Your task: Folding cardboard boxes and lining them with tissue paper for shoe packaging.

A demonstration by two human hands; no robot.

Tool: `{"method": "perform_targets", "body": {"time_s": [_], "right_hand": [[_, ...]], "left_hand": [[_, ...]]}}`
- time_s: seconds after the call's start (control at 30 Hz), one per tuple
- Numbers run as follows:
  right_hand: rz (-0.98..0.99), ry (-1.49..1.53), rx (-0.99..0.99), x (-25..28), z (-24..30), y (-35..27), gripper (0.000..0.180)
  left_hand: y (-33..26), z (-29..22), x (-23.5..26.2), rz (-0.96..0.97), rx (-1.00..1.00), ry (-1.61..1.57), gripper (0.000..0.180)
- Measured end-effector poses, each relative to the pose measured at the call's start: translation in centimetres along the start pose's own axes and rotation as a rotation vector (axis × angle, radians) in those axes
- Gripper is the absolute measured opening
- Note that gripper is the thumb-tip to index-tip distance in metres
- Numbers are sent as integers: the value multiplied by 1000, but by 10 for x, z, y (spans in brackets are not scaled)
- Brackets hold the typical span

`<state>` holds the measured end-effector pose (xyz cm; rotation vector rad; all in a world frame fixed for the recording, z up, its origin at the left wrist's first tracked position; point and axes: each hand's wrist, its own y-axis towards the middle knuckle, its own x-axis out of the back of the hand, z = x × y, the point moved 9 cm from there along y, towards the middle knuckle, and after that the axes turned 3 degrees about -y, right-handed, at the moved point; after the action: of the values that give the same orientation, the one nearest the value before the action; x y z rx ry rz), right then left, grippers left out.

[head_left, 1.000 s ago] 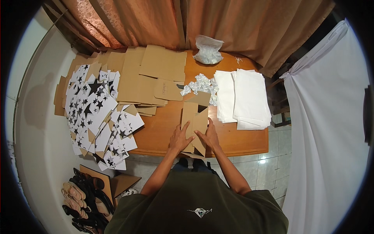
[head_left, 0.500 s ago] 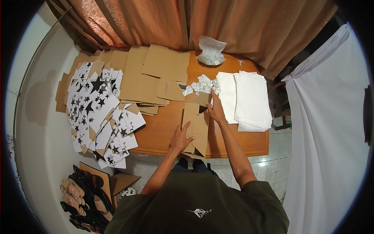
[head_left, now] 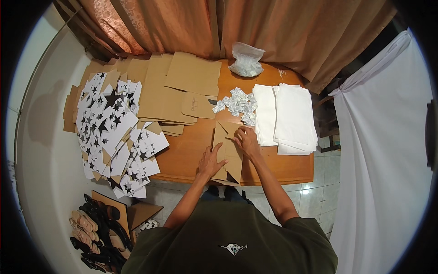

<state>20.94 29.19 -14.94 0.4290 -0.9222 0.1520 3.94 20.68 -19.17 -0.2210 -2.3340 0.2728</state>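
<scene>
A brown cardboard box (head_left: pixel 232 157), partly folded, lies at the table's front edge between my hands. My left hand (head_left: pixel 211 163) rests along its left side, thumb and fingers spread against the cardboard. On the far right part of the box, the bent fingers of my right hand (head_left: pixel 247 141) are closed at a flap, with the fingertips partly hidden. The far end flaps are folded inward, leaving dark gaps at the creases. Just beyond the box lies a loose pile of small white packets (head_left: pixel 237 102).
Flat cardboard pieces (head_left: pixel 159 98) and star-patterned cardboard sheets (head_left: pixel 107 123) cover the table's left. White paper sheets (head_left: pixel 295 116) are stacked at right, and a clear bag of packets (head_left: pixel 247 61) stands behind. Shoes (head_left: pixel 98 230) sit on the floor at lower left.
My right hand has drawn back toward me from the packets, its fingers curling at the box. The far flap has folded down, while my left hand stays about where it was.
</scene>
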Motion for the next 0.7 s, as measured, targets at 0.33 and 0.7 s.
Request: {"method": "perform_targets", "body": {"time_s": [0.33, 0.7], "right_hand": [[13, 0, -150, -9, -10, -3, 48], [35, -65, -250, 1, 14, -2, 103]], "left_hand": [[10, -2, 2, -12, -7, 1, 74], [14, -1, 7, -69, -35, 5, 73]]}}
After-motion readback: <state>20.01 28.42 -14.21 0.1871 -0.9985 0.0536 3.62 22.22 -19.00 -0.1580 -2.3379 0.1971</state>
